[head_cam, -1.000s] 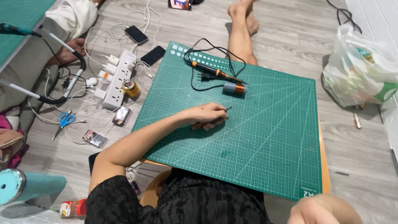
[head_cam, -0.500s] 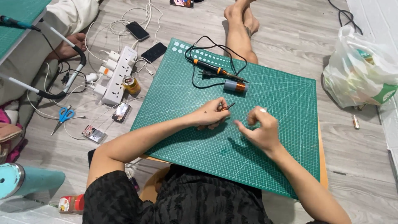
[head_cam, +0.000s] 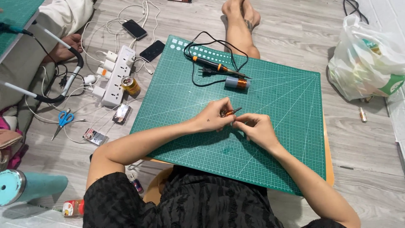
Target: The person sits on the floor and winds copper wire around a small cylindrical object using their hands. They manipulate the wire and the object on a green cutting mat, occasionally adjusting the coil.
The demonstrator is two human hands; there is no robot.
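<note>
Two hands meet near the middle of the green cutting mat (head_cam: 177, 105), and everything else sits off to the sides. Far to my left on the floor lie blue-handled scissors (head_cam: 63, 120), a white power strip (head_cam: 117, 76) with a small yellow can (head_cam: 130, 84) beside it, and two dark phones (head_cam: 135, 29). On the mat, my left hand (head_cam: 213, 120) has its grip pinched shut on a small copper-wound coil piece (head_cam: 228, 113); the piece lies at my fingertips, its thin metal end pointing up and to the right. My right hand (head_cam: 257, 128) sits just beside it, fingers curled together right at that piece, though I cannot tell whether they clamp it or only touch. Its long axis runs from my left fingertips toward the right ones, so both hands are equally near it. Farther up the mat rest an orange-and-black soldering iron (head_cam: 211, 64) with its black cord, and a spool of copper wire (head_cam: 237, 82) just below its tip. At the far right, a white plastic bag (head_cam: 367, 63) slumps on the floor
</note>
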